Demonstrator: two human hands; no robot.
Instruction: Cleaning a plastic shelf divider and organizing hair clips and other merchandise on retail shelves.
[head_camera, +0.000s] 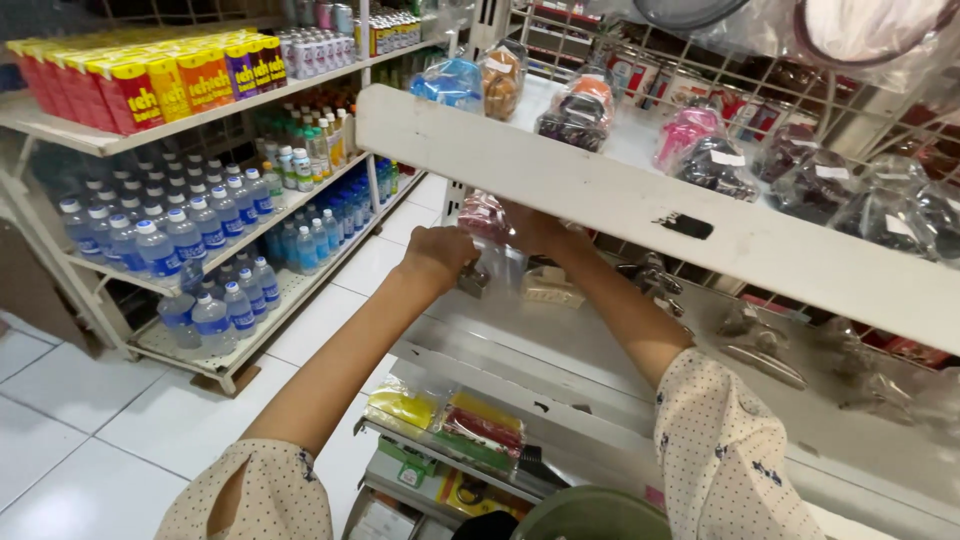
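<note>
1. A shop aisle with glossy white floor tiles (90, 390); at left, metal racks carry clear plastic water bottles (190, 235) and bright juice cartons (150, 80).
2. The left hand (438, 258) has its fingers curled shut on a small clear crinkly packet (495, 265) on the middle white shelf (560, 340).
3. The right hand (535, 230) sits beneath the upper shelf board (600, 190); its fingers are hidden.
4. Bagged goods (700, 150) lie at right.

bright even shop light, soft shadows, slight blur at edges.

The white shelf (640, 205) holds clear bags of small things (583, 110) along its back edge. The lower shelf (560, 345) holds a small pale box (552, 288).
</note>
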